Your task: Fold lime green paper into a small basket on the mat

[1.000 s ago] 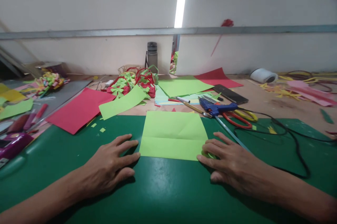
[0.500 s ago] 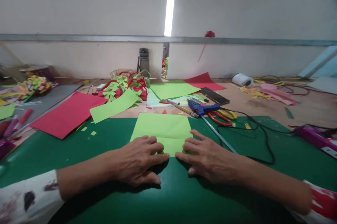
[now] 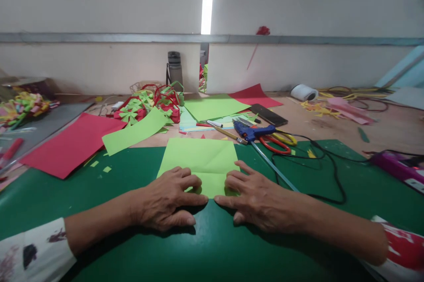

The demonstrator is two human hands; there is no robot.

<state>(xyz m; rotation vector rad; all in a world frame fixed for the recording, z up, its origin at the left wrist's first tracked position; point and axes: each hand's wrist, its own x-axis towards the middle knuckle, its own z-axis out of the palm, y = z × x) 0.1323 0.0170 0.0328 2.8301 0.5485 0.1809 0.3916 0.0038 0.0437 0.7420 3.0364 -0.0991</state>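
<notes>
A light green sheet of paper (image 3: 200, 156) lies on the green mat (image 3: 212, 246), with a crease running across it. My left hand (image 3: 170, 198) presses on its near left part, index finger stretched along the near edge and thumb apart on the mat. Opposite, my right hand (image 3: 253, 196) rests on the near right part, its index finger pointing inward along the same edge. The two index fingertips almost meet. Both hands are open, with some fingers bent; neither grips anything.
Behind the sheet lie a blue glue gun (image 3: 253, 131), scissors (image 3: 274, 144), a pencil (image 3: 232, 135) and a phone (image 3: 268, 115). Red paper (image 3: 74, 145) and a green strip (image 3: 135, 131) are to the left. A bottle (image 3: 174, 70) stands by the partition (image 3: 99, 65). A black cord (image 3: 334, 171) crosses the right side.
The camera view has tilted down a little and shifted right. Both index fingertips have come slightly closer together along the paper's near edge.
</notes>
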